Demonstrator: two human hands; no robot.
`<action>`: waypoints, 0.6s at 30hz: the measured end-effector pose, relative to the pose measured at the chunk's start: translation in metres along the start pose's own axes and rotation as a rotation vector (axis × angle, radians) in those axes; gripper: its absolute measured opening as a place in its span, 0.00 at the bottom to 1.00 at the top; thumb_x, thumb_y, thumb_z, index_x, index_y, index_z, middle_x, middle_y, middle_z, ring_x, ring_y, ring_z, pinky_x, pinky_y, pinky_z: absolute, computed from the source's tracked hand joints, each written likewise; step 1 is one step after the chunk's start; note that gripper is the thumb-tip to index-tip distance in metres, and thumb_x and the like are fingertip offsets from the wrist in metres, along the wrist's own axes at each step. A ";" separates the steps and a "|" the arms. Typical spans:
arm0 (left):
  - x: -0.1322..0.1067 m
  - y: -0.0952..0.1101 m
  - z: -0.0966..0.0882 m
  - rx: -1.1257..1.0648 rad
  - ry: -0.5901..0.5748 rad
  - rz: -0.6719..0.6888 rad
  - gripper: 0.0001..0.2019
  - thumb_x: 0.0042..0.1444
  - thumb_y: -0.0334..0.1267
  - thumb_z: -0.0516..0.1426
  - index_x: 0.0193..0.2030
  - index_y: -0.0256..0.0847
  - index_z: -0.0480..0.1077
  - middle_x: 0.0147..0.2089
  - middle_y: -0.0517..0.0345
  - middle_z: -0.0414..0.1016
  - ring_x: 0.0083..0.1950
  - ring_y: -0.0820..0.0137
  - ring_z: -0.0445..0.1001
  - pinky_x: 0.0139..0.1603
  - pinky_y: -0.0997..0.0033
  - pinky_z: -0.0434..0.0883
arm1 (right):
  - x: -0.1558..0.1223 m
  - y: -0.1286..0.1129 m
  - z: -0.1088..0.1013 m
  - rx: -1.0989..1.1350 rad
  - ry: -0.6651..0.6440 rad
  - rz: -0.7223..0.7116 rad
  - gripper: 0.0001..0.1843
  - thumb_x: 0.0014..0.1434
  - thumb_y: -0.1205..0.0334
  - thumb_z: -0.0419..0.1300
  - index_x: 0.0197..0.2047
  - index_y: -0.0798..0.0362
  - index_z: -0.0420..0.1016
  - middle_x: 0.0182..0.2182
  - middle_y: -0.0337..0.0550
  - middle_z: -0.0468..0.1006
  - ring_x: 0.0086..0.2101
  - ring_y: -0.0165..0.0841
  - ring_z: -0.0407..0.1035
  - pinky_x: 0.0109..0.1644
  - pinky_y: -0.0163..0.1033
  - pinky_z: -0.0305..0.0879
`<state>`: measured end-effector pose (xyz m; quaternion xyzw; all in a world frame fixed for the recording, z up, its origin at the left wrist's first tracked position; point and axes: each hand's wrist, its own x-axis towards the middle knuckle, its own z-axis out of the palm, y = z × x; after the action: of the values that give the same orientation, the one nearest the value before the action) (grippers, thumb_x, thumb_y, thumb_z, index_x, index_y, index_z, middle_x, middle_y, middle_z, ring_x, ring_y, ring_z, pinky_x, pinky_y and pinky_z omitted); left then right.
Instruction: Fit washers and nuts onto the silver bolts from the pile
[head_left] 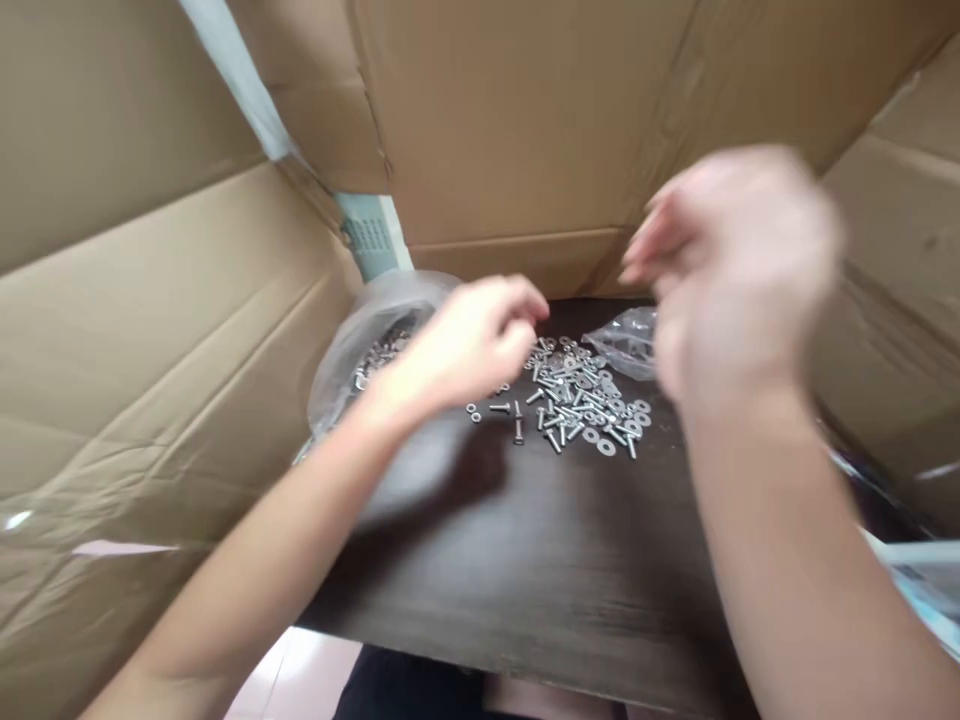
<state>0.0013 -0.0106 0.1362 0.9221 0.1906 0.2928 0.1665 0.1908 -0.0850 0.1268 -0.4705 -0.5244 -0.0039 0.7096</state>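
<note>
My left hand [480,340] hovers over the left side of a pile of bolts [574,395], its fingers loosely bent and the thumb a little apart from them. I see nothing between its fingertips. My right hand [739,265] is raised on the right, above and in front of a clear plastic bag [628,343]. Motion smears it, so whether it holds anything is hidden. Flat washers [606,447] lie among the bolts. A few small nuts [475,412] and single bolts [518,430] lie left of the pile, below my left hand.
A clear plastic container [330,385] with many small metal parts stands at the left, partly behind my left arm. Cardboard walls [517,130] enclose the dark tabletop [540,560] at the back and both sides. The table's front edge is near my body.
</note>
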 end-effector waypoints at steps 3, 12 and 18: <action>-0.018 -0.021 0.051 0.241 -0.179 -0.078 0.15 0.60 0.30 0.58 0.54 0.33 0.76 0.50 0.46 0.77 0.51 0.57 0.77 0.53 0.57 0.80 | -0.048 0.017 0.016 -0.149 -0.114 0.066 0.03 0.63 0.64 0.62 0.36 0.52 0.74 0.29 0.39 0.76 0.30 0.31 0.71 0.35 0.38 0.68; -0.051 -0.060 0.086 0.132 -0.201 -0.256 0.12 0.68 0.36 0.56 0.54 0.41 0.78 0.50 0.51 0.79 0.48 0.61 0.79 0.50 0.62 0.78 | -0.113 0.062 0.017 -0.377 -0.267 -0.058 0.03 0.65 0.64 0.60 0.42 0.50 0.73 0.32 0.40 0.77 0.32 0.36 0.72 0.37 0.41 0.69; -0.047 -0.083 0.095 -0.039 -0.077 -0.196 0.05 0.64 0.32 0.61 0.44 0.37 0.79 0.39 0.54 0.79 0.36 0.68 0.76 0.43 0.67 0.74 | -0.119 0.062 0.024 -0.340 -0.406 0.033 0.02 0.65 0.66 0.58 0.40 0.50 0.71 0.32 0.41 0.75 0.35 0.37 0.72 0.40 0.43 0.68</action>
<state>0.0022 0.0223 0.0053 0.9062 0.2676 0.2430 0.2196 0.1501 -0.0921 -0.0029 -0.5825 -0.6401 0.0139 0.5008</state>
